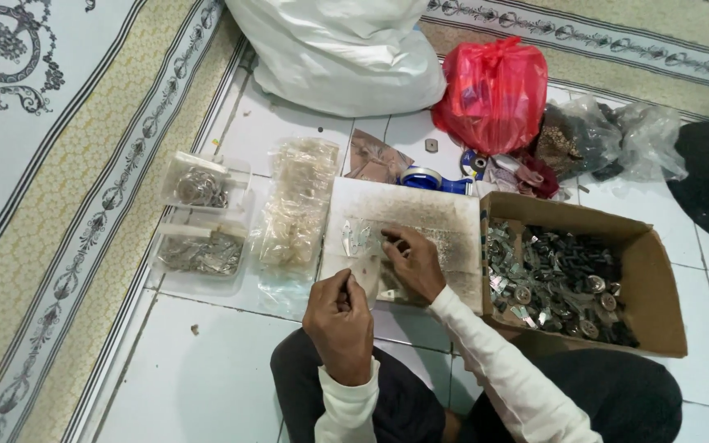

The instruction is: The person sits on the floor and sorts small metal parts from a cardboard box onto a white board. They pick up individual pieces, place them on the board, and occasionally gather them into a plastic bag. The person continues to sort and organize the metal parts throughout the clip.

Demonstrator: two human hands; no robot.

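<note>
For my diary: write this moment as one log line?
left hand: closed, small piece hidden | right hand: fingertips on flat board | cardboard box: metal bits

The scene is evenly and softly lit, glare is caught on the white tiled floor (207, 369), edges slightly softened

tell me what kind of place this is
Likely a home floor used for small piecework. The person sits on white floor tiles beside a patterned mat, with a cardboard box of small metal parts and clear plastic trays around.
</note>
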